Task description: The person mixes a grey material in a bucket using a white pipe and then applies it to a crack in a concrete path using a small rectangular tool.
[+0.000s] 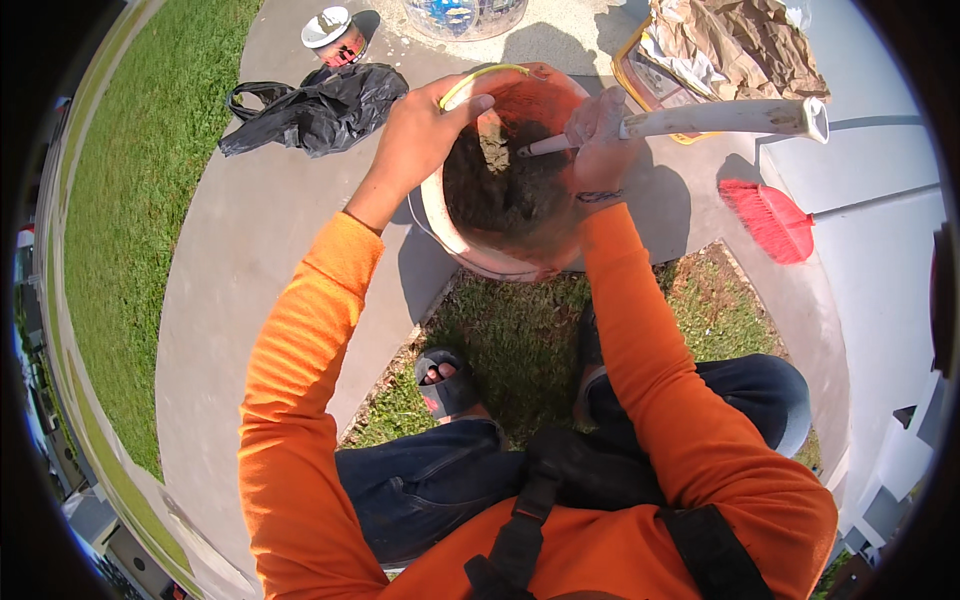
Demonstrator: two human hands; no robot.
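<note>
An orange bucket [455, 232] holding dark wet mix stands on the concrete just ahead of my knees. My left hand [425, 125] grips its far rim beside the yellow handle [480, 75]. My right hand [598, 135] is closed around a white, dirt-smeared tool handle [720, 118] whose thin end dips into the dark mix [500, 180]. Both sleeves are orange.
A black plastic bag [320, 108] lies on the concrete [250, 260] to the left, with a small can [335, 35] behind it. Crumpled brown paper in a tray [730, 45] is at the upper right. A red broom head [765, 215] lies right. Grass [140, 180] borders the concrete.
</note>
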